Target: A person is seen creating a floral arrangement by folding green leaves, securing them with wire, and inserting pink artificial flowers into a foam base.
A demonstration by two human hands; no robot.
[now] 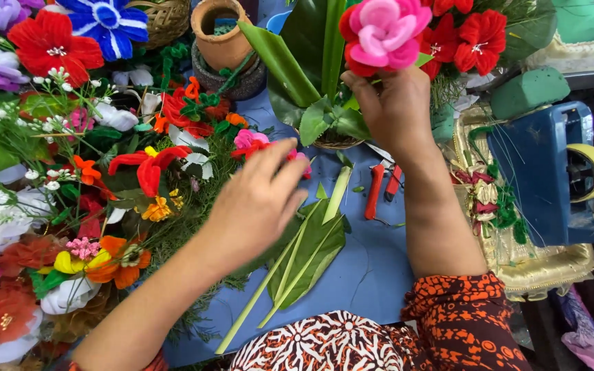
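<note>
My right hand (394, 103) holds up a pink and red artificial flower (381, 31) by its base, above a small basket of green leaves (331, 124). My left hand (259, 199) hovers over the blue table, its fingers together and stretched toward a pink flower (250, 139) lying among the loose blooms; I see nothing in its grip. Long green leaves with pale stems (304, 251) lie just below that hand.
A heap of artificial flowers (70, 172) fills the left side. A clay pot (220, 31) stands at the back. Red-handled pliers (382, 189) lie on the blue table (372, 268). A blue tape dispenser (551, 172) and green foam block (529, 89) sit at right.
</note>
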